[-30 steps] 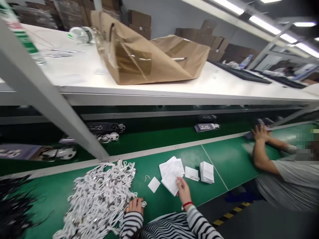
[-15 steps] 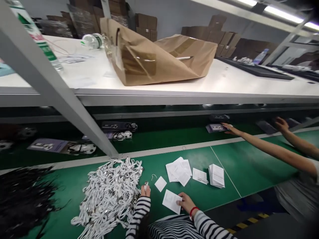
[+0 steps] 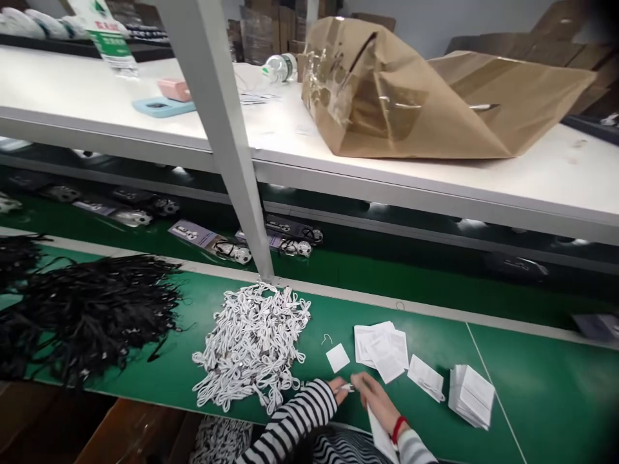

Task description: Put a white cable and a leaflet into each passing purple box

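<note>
My left hand point(image 3: 340, 390) is closed on a small bundled white cable point(image 3: 347, 387), whose end pokes out from the fingertips. Close beside it, my right hand point(image 3: 374, 396) holds a white paper leaflet point(image 3: 380, 433) that hangs down below the palm. The right fingertips reach the cable's end; whether they grip it I cannot make out. Left of my hands lies a big pile of white cables point(image 3: 254, 345). A small white square of paper point(image 3: 337, 357) is just above them, with spread leaflets point(image 3: 382, 348) to its right.
A leaflet with a cable on it point(image 3: 426, 377) and a leaflet stack point(image 3: 472, 396) lie at the right. Black straps point(image 3: 101, 309) are heaped at the left. Behind the bench, packaged items point(image 3: 210, 241) lie on a green belt. A grey post point(image 3: 225, 129) and paper bag point(image 3: 411, 96) stand beyond.
My hands have come together, and the leaflet in my right hand has tipped from flat to hanging. My view has swung left, so the co-worker's arms are out of sight.
</note>
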A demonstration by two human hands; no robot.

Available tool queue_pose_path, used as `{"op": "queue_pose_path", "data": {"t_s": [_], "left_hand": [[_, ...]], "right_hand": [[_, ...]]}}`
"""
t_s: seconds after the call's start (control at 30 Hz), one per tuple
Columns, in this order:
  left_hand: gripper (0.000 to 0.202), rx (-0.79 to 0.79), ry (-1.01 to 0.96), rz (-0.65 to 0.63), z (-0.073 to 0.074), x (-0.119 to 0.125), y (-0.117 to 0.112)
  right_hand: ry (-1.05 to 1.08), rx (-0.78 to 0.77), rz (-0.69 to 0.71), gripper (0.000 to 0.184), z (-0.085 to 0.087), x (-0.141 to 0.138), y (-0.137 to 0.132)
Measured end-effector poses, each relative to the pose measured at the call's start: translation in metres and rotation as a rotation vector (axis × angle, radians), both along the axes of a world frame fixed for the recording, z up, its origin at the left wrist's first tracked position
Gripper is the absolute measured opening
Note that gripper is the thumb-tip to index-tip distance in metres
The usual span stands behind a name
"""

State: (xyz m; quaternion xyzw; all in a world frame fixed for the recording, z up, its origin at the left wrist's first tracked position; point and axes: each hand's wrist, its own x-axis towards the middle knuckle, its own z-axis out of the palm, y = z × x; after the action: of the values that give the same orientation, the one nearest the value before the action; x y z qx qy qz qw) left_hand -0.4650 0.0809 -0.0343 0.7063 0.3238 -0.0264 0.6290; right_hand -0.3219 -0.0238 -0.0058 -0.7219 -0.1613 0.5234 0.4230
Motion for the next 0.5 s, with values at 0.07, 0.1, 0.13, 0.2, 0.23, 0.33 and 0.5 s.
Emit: {"op": "queue_pose_path", "data": {"t_s": [0.07,0.1,0.13,0.2,0.23,0.33,0.5], "left_hand": [[0.038,0.113,0.058,-0.051,0.003,-0.002,-0.001],[0.037,0.158,0.083,-0.067,0.003,-0.003,-0.001],[0.035,0.184,0.101,-0.072,0.004,-0.005,0.000],[0.032,0.193,0.109,-0.045,0.003,-0.008,0.000],[0.030,0.191,0.112,-0.021,0.001,-0.009,0.000],[0.027,0.146,0.144,0.079,-0.003,-0.010,0.001],[0.029,0.178,-0.007,0.335,-0.005,0.007,0.047]], "right_hand": [[-0.131,0.033,0.109,0.036,0.003,-0.009,0.005],[-0.159,0.047,0.141,0.038,0.004,-0.012,0.007],[-0.151,0.053,0.162,0.040,0.003,-0.014,0.008],[-0.104,0.038,0.217,0.041,0.001,-0.013,0.010],[-0.089,0.028,0.253,0.041,0.000,-0.011,0.011],[-0.114,0.019,0.301,0.040,0.001,-0.001,0.019],[-0.391,0.043,0.189,0.041,0.031,0.052,0.082]]}}
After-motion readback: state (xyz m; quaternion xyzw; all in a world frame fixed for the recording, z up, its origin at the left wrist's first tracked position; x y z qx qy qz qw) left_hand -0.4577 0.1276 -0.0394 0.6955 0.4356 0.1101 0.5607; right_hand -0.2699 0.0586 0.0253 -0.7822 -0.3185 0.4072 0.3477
